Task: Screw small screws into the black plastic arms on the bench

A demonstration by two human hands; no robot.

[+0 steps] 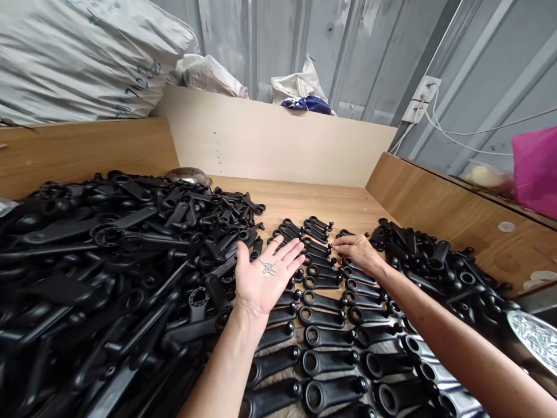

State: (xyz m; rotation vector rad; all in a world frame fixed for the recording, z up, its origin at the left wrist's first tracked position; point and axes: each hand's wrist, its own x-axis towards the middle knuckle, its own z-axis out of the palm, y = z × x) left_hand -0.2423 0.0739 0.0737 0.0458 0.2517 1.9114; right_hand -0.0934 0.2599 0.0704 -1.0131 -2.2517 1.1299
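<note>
My left hand (265,276) is held palm up with its fingers spread. Several small silver metal pins (268,267) lie loose on the palm. To the right, my right hand (357,252) has thumb and fingers pinched together near the knob end of a black crank-like lever (316,248). Whatever is between those fingertips is too small to make out. Below both hands, rows of the same black levers (328,337) lie flat, each with a ring at one end and a round knob at the other.
A big heap of loose black levers (130,249) fills the left side. A smaller pile of black parts (435,261) lies on the right, beside a round container (533,337) of small silver pieces. Wooden boards (278,136) wall the table. White sacks (87,58) stand behind.
</note>
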